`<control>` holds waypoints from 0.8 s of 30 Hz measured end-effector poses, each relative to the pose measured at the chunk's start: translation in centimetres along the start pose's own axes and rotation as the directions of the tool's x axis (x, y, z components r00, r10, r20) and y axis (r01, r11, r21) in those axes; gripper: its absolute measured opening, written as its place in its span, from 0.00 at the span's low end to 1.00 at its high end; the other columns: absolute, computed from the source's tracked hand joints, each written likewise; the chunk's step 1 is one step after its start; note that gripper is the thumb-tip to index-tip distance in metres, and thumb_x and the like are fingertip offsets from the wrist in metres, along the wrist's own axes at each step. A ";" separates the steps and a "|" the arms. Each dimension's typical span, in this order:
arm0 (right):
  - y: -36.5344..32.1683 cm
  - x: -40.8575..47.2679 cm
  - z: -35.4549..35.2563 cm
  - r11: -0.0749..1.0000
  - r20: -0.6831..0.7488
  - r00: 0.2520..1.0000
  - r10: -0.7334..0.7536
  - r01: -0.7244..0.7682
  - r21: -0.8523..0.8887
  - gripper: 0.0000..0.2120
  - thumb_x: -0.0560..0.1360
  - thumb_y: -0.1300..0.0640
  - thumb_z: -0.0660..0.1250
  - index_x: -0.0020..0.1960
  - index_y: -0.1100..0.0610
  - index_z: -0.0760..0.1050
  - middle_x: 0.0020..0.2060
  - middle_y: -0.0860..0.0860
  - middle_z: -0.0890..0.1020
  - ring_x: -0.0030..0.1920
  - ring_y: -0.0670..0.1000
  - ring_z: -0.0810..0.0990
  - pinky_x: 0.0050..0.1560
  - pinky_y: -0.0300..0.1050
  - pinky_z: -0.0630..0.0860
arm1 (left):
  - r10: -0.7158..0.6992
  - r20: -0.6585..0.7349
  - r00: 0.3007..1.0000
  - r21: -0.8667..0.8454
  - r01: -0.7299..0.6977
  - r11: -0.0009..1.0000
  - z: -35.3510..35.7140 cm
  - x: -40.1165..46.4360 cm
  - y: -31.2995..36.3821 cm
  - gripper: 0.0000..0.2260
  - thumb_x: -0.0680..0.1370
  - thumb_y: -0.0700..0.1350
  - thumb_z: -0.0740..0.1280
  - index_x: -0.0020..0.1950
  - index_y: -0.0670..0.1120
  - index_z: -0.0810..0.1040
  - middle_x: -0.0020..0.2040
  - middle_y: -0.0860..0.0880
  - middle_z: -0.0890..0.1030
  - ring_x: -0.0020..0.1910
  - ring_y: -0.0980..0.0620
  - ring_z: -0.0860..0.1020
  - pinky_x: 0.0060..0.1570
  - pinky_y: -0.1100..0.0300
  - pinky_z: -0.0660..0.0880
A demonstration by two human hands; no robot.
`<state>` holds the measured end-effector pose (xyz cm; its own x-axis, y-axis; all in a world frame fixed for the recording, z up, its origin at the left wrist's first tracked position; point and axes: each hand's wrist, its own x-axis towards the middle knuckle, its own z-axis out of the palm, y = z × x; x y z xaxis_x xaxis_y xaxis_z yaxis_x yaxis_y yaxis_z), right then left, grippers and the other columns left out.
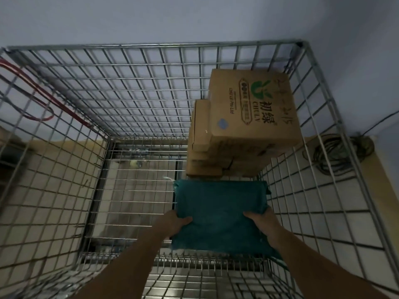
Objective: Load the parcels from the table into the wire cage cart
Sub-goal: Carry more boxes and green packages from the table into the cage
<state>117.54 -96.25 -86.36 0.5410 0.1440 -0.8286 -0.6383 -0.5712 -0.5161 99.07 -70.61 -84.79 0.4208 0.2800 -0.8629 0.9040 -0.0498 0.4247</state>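
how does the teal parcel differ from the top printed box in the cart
The teal parcel is soft and flat, plain cloth-like; the printed box is rigid brown cardboard with a green logo. The left hand and right hand hold the parcel; the box sits untouched atop a stack. Both are inside the cart.

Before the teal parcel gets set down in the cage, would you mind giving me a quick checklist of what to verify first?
1. Both hands grip the teal parcel: left hand and right hand hold its sides. Ok.
2. Parcel is inside the wire cage cart. Ok.
3. Bare cage floor left of the parcel. Ok.
4. Gap to the stacked cardboard boxes beyond it: very close. Cannot tell.
5. Parcel already resting on the floor: cannot tell.
6. Box stack stable: upper box overhangs. Cannot tell.
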 end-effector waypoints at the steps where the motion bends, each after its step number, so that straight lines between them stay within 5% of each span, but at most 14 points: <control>1: 0.0 0.7 0.2 1.000 -0.011 1.000 0.004 -0.004 -0.029 0.45 0.68 0.50 0.82 0.77 0.55 0.62 0.70 0.57 0.73 0.60 0.59 0.77 0.69 0.61 0.75 | 0.002 0.001 1.000 0.028 -0.002 1.000 -0.1 0.9 0.0 0.32 0.76 0.60 0.73 0.73 0.43 0.74 0.68 0.43 0.80 0.64 0.41 0.80 0.66 0.46 0.77; 8: 0.3 3.5 1.2 0.999 0.010 0.999 -0.031 0.032 -0.044 0.41 0.71 0.58 0.80 0.78 0.52 0.62 0.70 0.57 0.75 0.66 0.62 0.76 0.70 0.63 0.74 | 0.163 -0.077 0.984 0.443 -0.112 0.890 0.6 4.8 0.9 0.22 0.82 0.52 0.67 0.71 0.41 0.73 0.65 0.42 0.81 0.62 0.42 0.80 0.58 0.55 0.76; 10: 1.0 3.7 1.6 0.993 0.007 0.996 -0.087 0.088 -0.081 0.42 0.71 0.62 0.78 0.78 0.53 0.59 0.71 0.56 0.73 0.68 0.62 0.75 0.71 0.64 0.72 | 0.147 -0.041 0.988 0.404 -0.118 0.907 2.0 5.3 0.7 0.37 0.81 0.46 0.68 0.83 0.42 0.51 0.69 0.43 0.77 0.65 0.40 0.78 0.60 0.52 0.76; 12: 1.9 3.8 1.9 0.973 -0.006 0.990 -0.142 0.138 -0.186 0.45 0.71 0.65 0.78 0.79 0.55 0.55 0.72 0.56 0.70 0.71 0.61 0.71 0.73 0.62 0.70 | 0.137 -0.007 0.991 0.394 -0.123 0.911 3.6 5.4 0.4 0.50 0.80 0.44 0.70 0.81 0.45 0.30 0.77 0.40 0.66 0.70 0.38 0.74 0.66 0.50 0.75; 15: 2.5 3.9 1.8 0.918 0.037 0.989 -0.143 0.147 -0.369 0.46 0.72 0.62 0.76 0.81 0.56 0.52 0.76 0.56 0.62 0.75 0.62 0.66 0.75 0.59 0.68 | 0.136 -0.010 0.991 0.454 -0.117 0.883 4.9 5.8 0.2 0.54 0.79 0.47 0.72 0.79 0.46 0.24 0.83 0.37 0.46 0.76 0.37 0.66 0.73 0.48 0.69; 19: 1.3 2.8 1.3 0.778 0.126 0.985 -0.117 0.169 -0.605 0.45 0.77 0.53 0.73 0.83 0.51 0.47 0.82 0.54 0.44 0.80 0.62 0.58 0.78 0.55 0.63 | 0.086 0.007 0.996 0.478 -0.079 0.875 3.8 4.9 0.9 0.53 0.78 0.49 0.72 0.81 0.46 0.29 0.84 0.40 0.43 0.78 0.37 0.64 0.72 0.48 0.69; 24: -3.8 -3.4 -0.2 0.675 0.211 0.954 -0.211 0.298 -0.675 0.41 0.77 0.52 0.71 0.83 0.51 0.51 0.80 0.55 0.55 0.74 0.60 0.68 0.73 0.55 0.71 | 0.258 -0.028 0.966 0.675 -0.172 0.717 0.8 -1.0 4.6 0.37 0.77 0.49 0.69 0.82 0.46 0.55 0.81 0.44 0.59 0.75 0.42 0.68 0.68 0.46 0.74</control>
<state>118.22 -94.71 -81.58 0.5351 0.4284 -0.7281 0.0998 -0.8879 -0.4491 102.82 -71.86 -82.22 0.6375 0.2845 -0.7159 0.6273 -0.7312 0.2680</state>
